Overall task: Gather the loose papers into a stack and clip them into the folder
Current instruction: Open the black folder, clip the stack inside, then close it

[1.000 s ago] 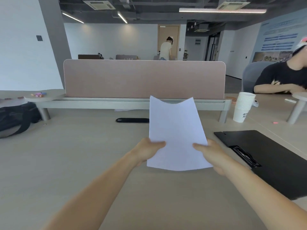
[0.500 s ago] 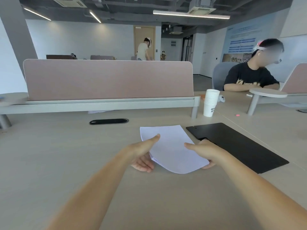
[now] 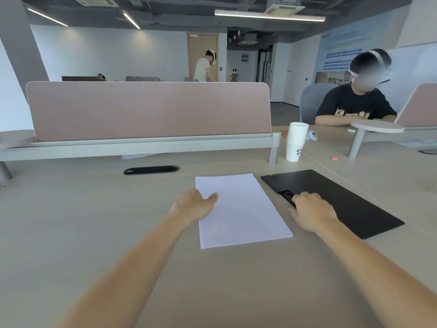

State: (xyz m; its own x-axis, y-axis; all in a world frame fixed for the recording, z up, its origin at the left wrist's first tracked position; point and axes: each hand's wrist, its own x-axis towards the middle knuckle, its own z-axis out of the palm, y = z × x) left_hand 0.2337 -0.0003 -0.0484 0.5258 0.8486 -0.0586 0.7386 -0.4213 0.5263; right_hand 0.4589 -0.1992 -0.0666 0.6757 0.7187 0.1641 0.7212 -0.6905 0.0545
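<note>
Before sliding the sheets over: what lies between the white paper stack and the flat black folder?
Head view: a bare strip of light wooden table, and the right hand at the edge of the black folder.

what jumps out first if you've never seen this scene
The white paper stack lies flat on the desk, the left hand resting on its left edge. Right of it lies a black folder, the right hand at its clip. Farther back stands a tower of cups.
</note>
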